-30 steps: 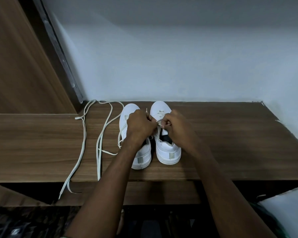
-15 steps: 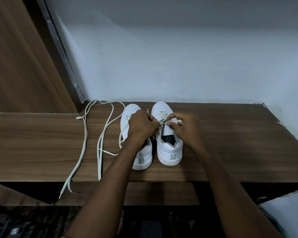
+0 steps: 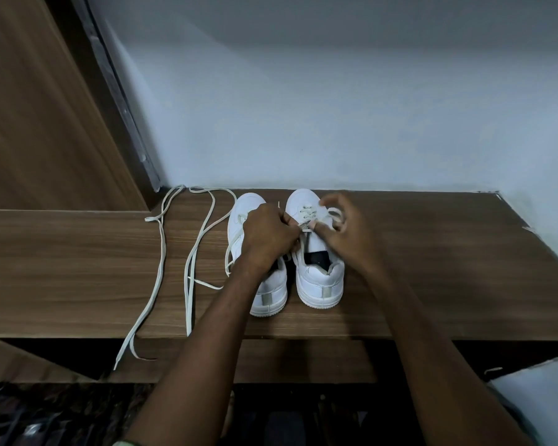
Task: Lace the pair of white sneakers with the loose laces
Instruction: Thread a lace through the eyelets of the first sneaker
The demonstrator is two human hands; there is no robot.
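As the two forearms reached in from the near edge, both hands met over the right sneaker [image 3: 316,252], which stood beside the left sneaker [image 3: 258,252] on the wooden surface [image 3: 432,268], heels toward the person and toes toward the wall [image 3: 335,107]. The left hand [image 3: 268,233] was curled, its grip pinching a lace end at the middle eyelets. The right hand [image 3: 345,233] had changed most: half a second before it was drawing a short length of lace out sideways, and now its fingers had spread and lifted, with a loop of the working lace [image 3: 334,214] hooked over them while the thumb pressed at the eyelet row. I judged this to mean one crossing had just been pulled through and the slack was being taken up for the next; roughly two crossings showed near the toe, so this shoe was less than half done. Counted, there were two sneakers and two laces: one partly threaded here, and one loose lace [image 3: 190,268] trailing from the left sneaker across the surface and over its near edge. The left sneaker looked barely started, though the hand hid much of it.
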